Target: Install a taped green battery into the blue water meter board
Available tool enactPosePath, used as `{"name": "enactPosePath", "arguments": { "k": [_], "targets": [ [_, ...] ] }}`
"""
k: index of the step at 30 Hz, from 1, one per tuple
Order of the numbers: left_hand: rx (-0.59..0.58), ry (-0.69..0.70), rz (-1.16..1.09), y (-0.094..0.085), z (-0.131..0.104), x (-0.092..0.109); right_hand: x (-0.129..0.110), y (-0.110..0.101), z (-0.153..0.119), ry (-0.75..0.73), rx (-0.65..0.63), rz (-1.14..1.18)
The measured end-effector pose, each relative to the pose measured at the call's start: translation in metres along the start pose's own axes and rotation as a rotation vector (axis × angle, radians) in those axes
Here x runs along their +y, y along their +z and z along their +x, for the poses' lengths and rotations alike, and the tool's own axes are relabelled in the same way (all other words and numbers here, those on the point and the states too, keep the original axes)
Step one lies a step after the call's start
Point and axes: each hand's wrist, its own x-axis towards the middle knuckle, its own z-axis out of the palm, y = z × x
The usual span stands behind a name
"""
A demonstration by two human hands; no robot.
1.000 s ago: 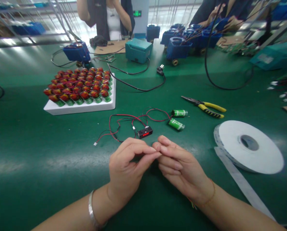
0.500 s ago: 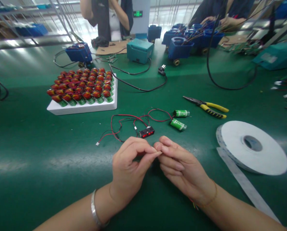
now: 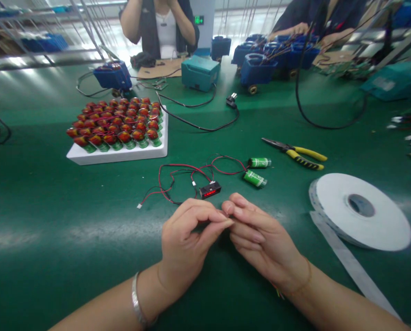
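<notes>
My left hand (image 3: 189, 243) and my right hand (image 3: 260, 239) meet at their fingertips over the green table. Both are closed in a pinch; anything between the fingers is too small or hidden to make out. Just beyond them lies a small black module (image 3: 210, 190) with a lit red display, its red and black wires looping around it. Two green cylindrical cells (image 3: 255, 178) on wires rest to its right. A white connector (image 3: 139, 206) ends a wire at the left.
A white foam tray (image 3: 122, 157) holds several red-topped green cells. Yellow-handled pliers (image 3: 305, 156) and a white tape roll (image 3: 381, 216) lie at the right. Farther back are a teal box (image 3: 200, 73), blue bins (image 3: 258, 69), a black plug (image 3: 232, 100) and two people.
My hands have barely moved, with the fingertips shifting slightly. Across the table, one person has shifted to the right and the other person's hands have moved over the blue bins.
</notes>
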Motion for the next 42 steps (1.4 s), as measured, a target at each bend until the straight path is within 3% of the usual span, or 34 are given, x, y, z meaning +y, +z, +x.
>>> {"name": "enactPosePath", "arguments": {
  "k": [20, 29, 34, 37, 42],
  "targets": [
    [-0.017, -0.071, 0.028, -0.001, -0.001, -0.002, 0.004, 0.003, 0.001, -0.046, -0.004, -0.141],
    [0.000, -0.409, -0.280, 0.005, -0.002, -0.002, 0.007, 0.009, 0.000, -0.441, 0.112, -0.600],
    [0.007, -0.482, -0.339, 0.006, 0.000, -0.001, 0.008, 0.005, -0.004, -0.708, 0.179, -0.943],
    [0.038, -0.500, -0.378, 0.006, 0.001, -0.001, 0.002, 0.004, 0.001, -0.610, 0.199, -0.796],
    [0.013, -0.474, -0.355, 0.004, 0.001, -0.005, -0.011, 0.000, 0.012, -0.179, 0.130, -0.249]
  ]
}}
